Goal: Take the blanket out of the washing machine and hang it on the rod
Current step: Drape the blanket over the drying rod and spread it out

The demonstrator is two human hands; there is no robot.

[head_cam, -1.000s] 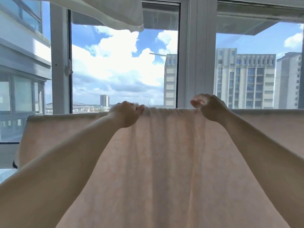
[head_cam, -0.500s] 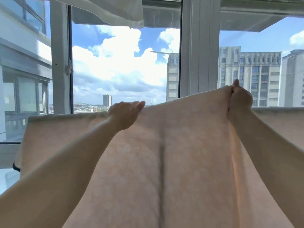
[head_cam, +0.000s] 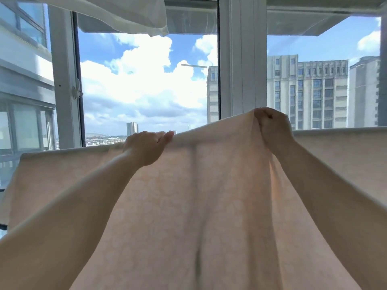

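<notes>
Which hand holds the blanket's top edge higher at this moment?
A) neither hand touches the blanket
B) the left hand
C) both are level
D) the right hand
D: the right hand pinches the pale peach blanket up before the window post, above the left hand.

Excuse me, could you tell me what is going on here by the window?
A person is hanging a pale peach blanket in front of a window. The left hand grips its top edge, while the right hand pinches the fabric and lifts that part above the rest. To either side the blanket's top edge runs level, apparently draped over a rod hidden beneath it. A white cloth hangs overhead.
</notes>
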